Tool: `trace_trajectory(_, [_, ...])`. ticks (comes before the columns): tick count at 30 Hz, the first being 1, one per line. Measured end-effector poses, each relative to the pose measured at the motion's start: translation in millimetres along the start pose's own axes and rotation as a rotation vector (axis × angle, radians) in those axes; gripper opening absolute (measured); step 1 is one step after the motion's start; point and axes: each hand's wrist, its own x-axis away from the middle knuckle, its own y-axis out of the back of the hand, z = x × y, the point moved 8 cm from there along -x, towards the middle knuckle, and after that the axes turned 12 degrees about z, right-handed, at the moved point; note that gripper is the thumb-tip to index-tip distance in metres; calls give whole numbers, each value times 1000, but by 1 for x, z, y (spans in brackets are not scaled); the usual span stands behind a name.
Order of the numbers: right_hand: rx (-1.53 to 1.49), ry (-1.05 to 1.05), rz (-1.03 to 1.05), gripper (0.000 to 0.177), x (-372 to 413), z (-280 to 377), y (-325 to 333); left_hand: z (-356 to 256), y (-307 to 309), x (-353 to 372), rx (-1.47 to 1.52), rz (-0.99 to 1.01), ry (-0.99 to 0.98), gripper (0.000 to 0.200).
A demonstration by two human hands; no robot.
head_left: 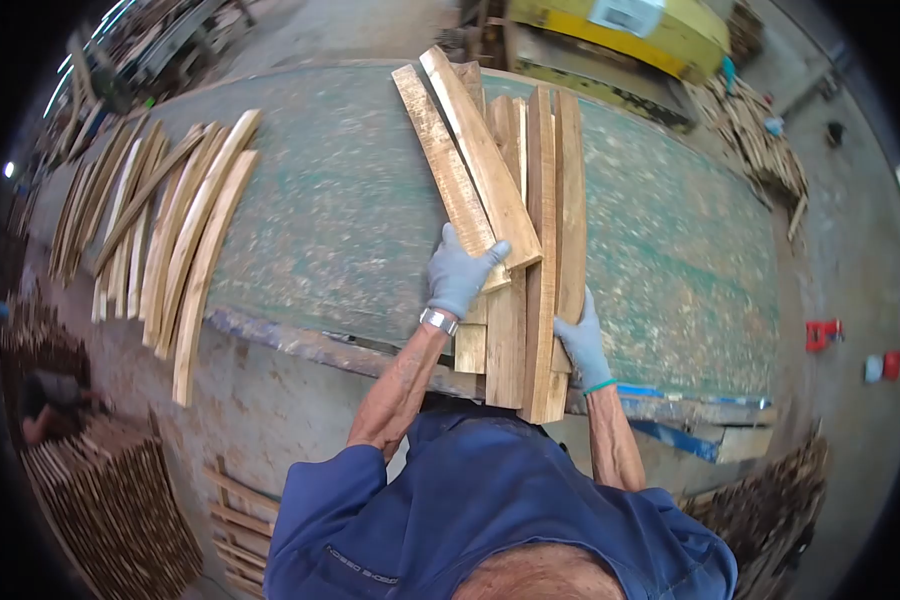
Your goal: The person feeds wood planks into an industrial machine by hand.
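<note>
My left hand (pixel 460 272), in a grey glove with a metal watch at the wrist, grips the near ends of two pale wooden slats (pixel 480 165) that slant away to the upper left on top of a pile. Under and beside them lies a bundle of wooden slats (pixel 542 250), their near ends past the table's front edge. Gloved as well, my right hand (pixel 583 340) is pressed against the right side of this bundle, thumb on the near part of the outer slats. Its fingers are mostly hidden behind the wood.
The green, worn worktable (pixel 670 250) carries another spread of slats (pixel 160 220) at its left end. A yellow machine (pixel 620 35) stands behind. Stacked wood (pixel 115 510) rises at lower left, and loose sticks (pixel 755 145) lie at the right. A red object (pixel 822 335) is on the floor.
</note>
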Motion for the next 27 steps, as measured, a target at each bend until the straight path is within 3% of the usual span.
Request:
trace_trajectory(4, [117, -49, -108, 78, 13, -3, 69, -38, -44, -21, 212, 295, -130, 113])
trace_trajectory(7, [-257, -28, -64, 75, 17, -4, 121, -17, -63, -78, 236, 241, -196, 112])
trace_trajectory(10, [143, -107, -163, 76, 36, 11, 159, -47, -34, -74, 32, 23, -87, 115])
trace_trajectory(13, [1288, -522, -409, 83, 51, 26, 175, -47, -60, -95, 113, 111, -78, 113])
trace_trajectory(14, [1083, -430, -431, 95, 46, 10, 183, -46, -63, -100, 268, 153, -179, 110])
trace_trajectory(17, [748, 148, -406, 102, 33, 9, 132, -19, -52, -118, 194, 137, -241, 107])
trace_trajectory(18, [857, 26, -320, 101, 37, 15, 99, -35, -36, -86, 289, 135, -226, 106])
trace_trajectory(20, [1074, -218, -136, 99, 52, 44, 45, -9, -8, -79, 13, 104, -211, 104])
trace_trajectory(23, [692, 42, -273, 94, 45, 17, 92, -13, 19, -42, -470, -10, -28, 104])
trace_trajectory(24, [346, 40, -237, 92, 49, 24, 102, -17, 21, -29, -643, -54, 67, 105])
trace_trajectory(26, [232, 29, -230, 93, 53, 31, 119, -45, -1, -36, -575, -130, -229, 108])
trace_trajectory(27, [177, 16, -221, 93, 57, 30, 125, -67, -15, -33, -383, -89, -315, 110])
